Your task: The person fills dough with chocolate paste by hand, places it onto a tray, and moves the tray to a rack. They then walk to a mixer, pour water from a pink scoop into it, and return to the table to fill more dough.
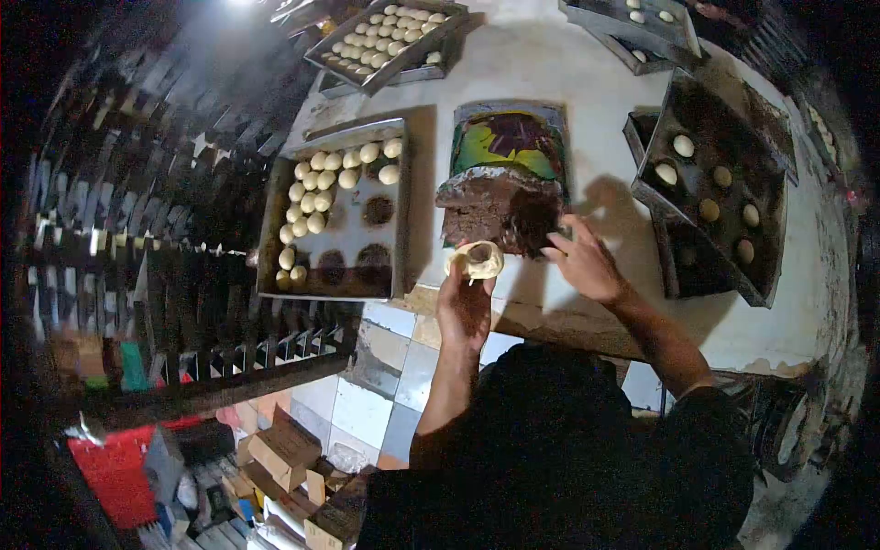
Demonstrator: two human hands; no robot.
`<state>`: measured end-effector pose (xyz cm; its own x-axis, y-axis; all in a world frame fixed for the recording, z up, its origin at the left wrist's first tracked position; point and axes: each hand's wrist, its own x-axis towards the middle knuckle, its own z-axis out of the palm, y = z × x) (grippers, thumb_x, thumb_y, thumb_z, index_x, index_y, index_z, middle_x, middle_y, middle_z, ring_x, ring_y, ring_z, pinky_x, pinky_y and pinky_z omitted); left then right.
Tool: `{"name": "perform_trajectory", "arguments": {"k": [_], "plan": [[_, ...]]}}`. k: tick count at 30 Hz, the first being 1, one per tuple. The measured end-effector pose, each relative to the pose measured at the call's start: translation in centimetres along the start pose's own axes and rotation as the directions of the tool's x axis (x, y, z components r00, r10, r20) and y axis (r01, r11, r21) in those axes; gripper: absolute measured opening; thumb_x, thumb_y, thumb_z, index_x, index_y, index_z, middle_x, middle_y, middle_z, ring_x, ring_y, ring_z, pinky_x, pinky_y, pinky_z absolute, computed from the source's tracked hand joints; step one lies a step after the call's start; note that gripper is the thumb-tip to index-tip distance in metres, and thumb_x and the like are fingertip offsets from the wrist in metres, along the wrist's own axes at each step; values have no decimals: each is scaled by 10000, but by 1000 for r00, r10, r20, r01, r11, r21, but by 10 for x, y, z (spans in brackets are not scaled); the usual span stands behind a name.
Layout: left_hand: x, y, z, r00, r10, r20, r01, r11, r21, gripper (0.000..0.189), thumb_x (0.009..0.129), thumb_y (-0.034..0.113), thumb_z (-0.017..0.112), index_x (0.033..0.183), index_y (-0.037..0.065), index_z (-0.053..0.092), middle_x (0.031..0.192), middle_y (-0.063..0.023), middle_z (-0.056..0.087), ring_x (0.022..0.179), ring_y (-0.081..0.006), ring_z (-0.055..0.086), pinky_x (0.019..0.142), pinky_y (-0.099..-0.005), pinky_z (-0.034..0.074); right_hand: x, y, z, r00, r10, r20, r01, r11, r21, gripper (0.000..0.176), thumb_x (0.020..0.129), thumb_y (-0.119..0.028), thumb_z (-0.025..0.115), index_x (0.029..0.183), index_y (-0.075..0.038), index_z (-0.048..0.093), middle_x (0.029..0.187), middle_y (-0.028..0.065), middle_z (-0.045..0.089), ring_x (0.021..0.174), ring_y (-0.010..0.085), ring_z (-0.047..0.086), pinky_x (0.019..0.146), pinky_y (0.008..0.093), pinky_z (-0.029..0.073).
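My left hand is closed around a flattened piece of pale dough, held up near the table's front edge. A dab of brown filling sits in the middle of the dough. Just beyond it lies a large block of brown paste, darker and rougher on its right side, on an opened green and purple wrapper. At the right edge of the paste, my right hand has its fingers apart, and nothing shows between them.
Left of the paste, a metal tray bears several dough balls. Stacked trays with more balls stand at the far left and far right. Dark trays with a few balls overlap at right. Cardboard boxes lie below left.
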<state>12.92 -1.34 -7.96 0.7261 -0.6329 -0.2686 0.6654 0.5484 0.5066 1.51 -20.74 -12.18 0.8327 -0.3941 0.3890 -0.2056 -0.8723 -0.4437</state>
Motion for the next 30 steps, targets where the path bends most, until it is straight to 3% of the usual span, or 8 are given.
{"name": "perform_trajectory", "arguments": {"k": [3,6,9,13,21,24,27,30], "plan": [[-30,10,1,994,98,39,-101,988,114,529,1001,300,484,1416,-1,355,1315,-146,509,1191,-256,516,1042,-371,398,24,-91,-18,973,15,231,-177,693,699,337,796,-287,729,928,21,690,1096,201,584,1012,345,594,912,427,472],[-65,12,-22,779,488,393,-544,214,812,614,985,169,426,1452,-100,133,1423,-277,340,1294,-390,393,1122,-445,253,23,-176,-27,983,-178,41,145,898,414,452,742,-318,767,1005,32,655,1057,199,584,932,333,620,805,379,515],[-117,41,-26,741,529,413,-466,-37,884,653,957,127,451,1450,-127,108,1448,-294,289,1343,-398,323,1135,-437,210,3,-238,-21,993,-114,40,82,878,471,328,811,-178,695,1056,30,626,1064,168,592,889,332,631,764,377,527],[-188,85,-32,881,469,53,-468,851,238,704,943,194,586,1490,-5,190,1432,-151,383,1285,-249,427,1051,-363,374,-26,-288,-40,896,-400,-195,442,747,496,220,784,-21,706,997,12,666,1043,129,621,904,283,647,754,346,545],[-235,101,-57,445,731,517,-807,77,585,443,894,267,653,1266,57,538,1169,-213,568,1109,-334,557,911,-407,461,-58,-314,-70,882,-144,449,-410,238,881,302,752,-96,801,999,31,683,887,100,680,730,127,660,663,244,539],[-234,92,-40,364,759,539,-638,-219,739,417,796,104,691,1205,106,611,1042,-203,566,986,-318,576,835,-364,474,-53,-313,-94,888,-460,-20,330,606,724,330,716,-101,798,993,25,667,876,120,652,781,207,667,685,288,534],[-232,85,-6,502,660,559,-490,-316,812,453,771,119,703,1214,104,610,981,-152,549,918,-289,553,807,-343,468,-62,-305,-105,923,-384,-32,333,754,566,289,741,-127,787,977,4,682,921,112,641,829,254,651,713,327,535],[-199,57,9,644,626,440,-683,211,700,561,766,349,719,1208,35,576,1096,-117,445,1004,-237,494,846,-343,439,-54,-261,-118,912,-390,-125,393,751,531,294,723,-104,799,978,-3,694,909,113,650,781,231,650,680,321,531]]}}
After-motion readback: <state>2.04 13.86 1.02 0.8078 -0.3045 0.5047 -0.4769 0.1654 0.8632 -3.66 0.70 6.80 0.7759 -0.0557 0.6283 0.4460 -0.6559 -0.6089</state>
